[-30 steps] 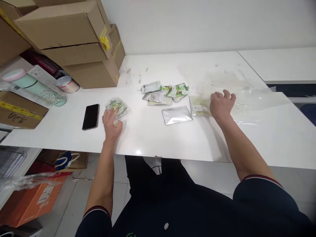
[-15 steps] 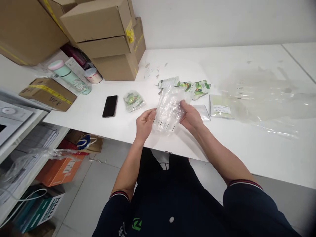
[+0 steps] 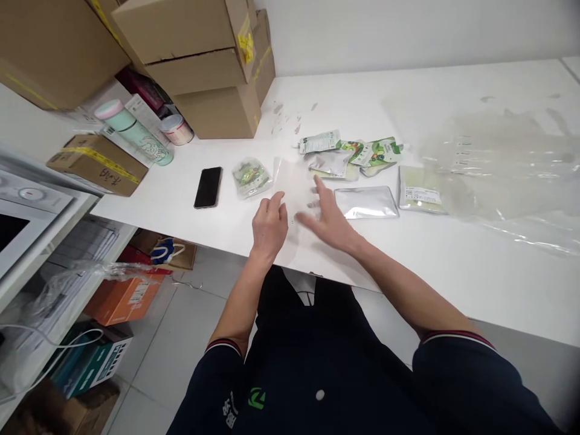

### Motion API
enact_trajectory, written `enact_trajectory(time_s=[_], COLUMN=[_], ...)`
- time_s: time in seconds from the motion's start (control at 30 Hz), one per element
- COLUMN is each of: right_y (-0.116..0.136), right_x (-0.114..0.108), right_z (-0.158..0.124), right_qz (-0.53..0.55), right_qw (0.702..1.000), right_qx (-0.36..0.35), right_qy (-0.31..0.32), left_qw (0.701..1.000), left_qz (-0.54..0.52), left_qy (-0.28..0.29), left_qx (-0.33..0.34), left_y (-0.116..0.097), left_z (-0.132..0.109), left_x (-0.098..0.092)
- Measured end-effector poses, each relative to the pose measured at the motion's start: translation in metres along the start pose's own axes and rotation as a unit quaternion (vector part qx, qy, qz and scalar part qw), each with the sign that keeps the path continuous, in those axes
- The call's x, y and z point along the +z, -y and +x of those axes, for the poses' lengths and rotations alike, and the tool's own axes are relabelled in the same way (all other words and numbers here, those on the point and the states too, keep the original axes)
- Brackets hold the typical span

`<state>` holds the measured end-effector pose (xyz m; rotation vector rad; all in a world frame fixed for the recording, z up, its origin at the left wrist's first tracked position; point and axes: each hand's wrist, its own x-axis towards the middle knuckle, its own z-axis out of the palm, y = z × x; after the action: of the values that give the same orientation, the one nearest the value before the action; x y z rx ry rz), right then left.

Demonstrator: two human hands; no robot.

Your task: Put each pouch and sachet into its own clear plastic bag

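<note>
A clear plastic bag (image 3: 292, 181) lies flat on the white table (image 3: 453, 266) in front of me. My left hand (image 3: 269, 226) rests on its near left edge with the fingers loosely stretched forward. My right hand (image 3: 328, 217) lies over the bag's right side with the fingers spread, slightly smeared by motion. Left of the bag sit a small filled bag of green pouches (image 3: 251, 177) and a black phone (image 3: 208, 187). Beyond my right hand are a heap of green and silver pouches (image 3: 348, 154), a single silver pouch (image 3: 366, 202) and a pale labelled pouch (image 3: 419, 196).
A pile of clear plastic bags (image 3: 507, 163) covers the table's right part. Stacked cardboard boxes (image 3: 203, 60), a mint bottle (image 3: 133, 133), a can (image 3: 176, 128) and a taped small box (image 3: 97, 163) stand at the back left. Shelves and boxes fill the floor on the left.
One second ago my hands were apart on the table. Half a second ago both held the clear bag up. Now the bag lies flat and my hands rest on it.
</note>
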<state>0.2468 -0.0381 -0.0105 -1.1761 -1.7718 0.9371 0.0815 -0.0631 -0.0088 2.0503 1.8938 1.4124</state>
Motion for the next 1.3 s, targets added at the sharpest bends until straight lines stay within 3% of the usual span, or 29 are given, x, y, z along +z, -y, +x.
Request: enact_trajectory(time_s=[0.07, 0.13, 0.2, 0.27, 0.37, 0.43, 0.57, 0.7, 0.8, 0.9, 1.0, 1.07, 1.13, 1.2, 1.27, 1.3], right_y=[0.000, -0.008, -0.023, -0.037, -0.046, -0.040, -0.013, 0.002, -0.006, -0.024, -0.038, -0.043, -0.047, -0.054, -0.065, -0.071], right_x=[-0.003, -0.012, -0.025, -0.039, -0.053, -0.057, -0.057, -0.054, -0.054, -0.061, -0.079, -0.096, -0.115, -0.130, -0.139, -0.140], right_z=[0.006, 0.020, 0.039, 0.059, 0.080, 0.089, 0.101, 0.114, 0.131, 0.151, 0.158, 0.147, 0.121, 0.086, 0.051, 0.036], right_qz=[-0.019, 0.011, 0.077, 0.121, 0.094, 0.053, -0.011, -0.076, -0.148, -0.215, -0.241, -0.261, -0.294, -0.333, -0.381, -0.409], right_qw=[0.999, 1.000, 0.993, 0.987, 0.994, 0.998, 0.995, 0.986, 0.979, 0.970, 0.964, 0.959, 0.953, 0.934, 0.892, 0.872], right_qx=[-0.028, 0.005, 0.063, 0.086, 0.054, 0.027, -0.003, -0.042, -0.095, -0.111, -0.104, -0.099, -0.074, -0.032, 0.009, 0.022], right_qy=[0.010, -0.025, -0.056, -0.055, -0.006, 0.030, 0.100, 0.144, 0.100, 0.019, -0.041, -0.053, -0.002, 0.123, 0.241, 0.269], left_qw=[0.999, 0.995, 0.991, 0.988, 0.981, 0.983, 0.953, 0.892, 0.869, 0.914, 0.964, 0.967, 0.954, 0.930, 0.908, 0.903], left_qz=[-0.024, -0.059, -0.055, 0.023, 0.150, 0.158, 0.143, 0.190, 0.211, 0.180, 0.136, 0.123, 0.115, 0.109, 0.102, 0.092], left_qy=[-0.031, -0.051, -0.012, 0.045, 0.068, 0.089, 0.230, 0.390, 0.432, 0.336, 0.152, 0.059, 0.017, 0.008, 0.015, 0.027], left_qx=[-0.005, -0.062, -0.121, -0.147, -0.102, -0.018, 0.139, 0.130, 0.114, 0.139, 0.173, 0.214, 0.276, 0.351, 0.406, 0.418], left_y=[0.002, 0.011, 0.027, 0.042, 0.050, 0.045, 0.037, 0.043, 0.047, 0.049, 0.052, 0.052, 0.051, 0.048, 0.045, 0.044], left_z=[0.003, 0.001, -0.005, -0.013, -0.016, -0.007, 0.032, 0.058, 0.061, 0.055, 0.042, 0.026, 0.001, -0.028, -0.057, -0.070], left_x=[-0.005, -0.017, -0.033, -0.048, -0.059, -0.055, -0.027, 0.005, 0.010, -0.003, -0.028, -0.045, -0.060, -0.070, -0.075, -0.075])
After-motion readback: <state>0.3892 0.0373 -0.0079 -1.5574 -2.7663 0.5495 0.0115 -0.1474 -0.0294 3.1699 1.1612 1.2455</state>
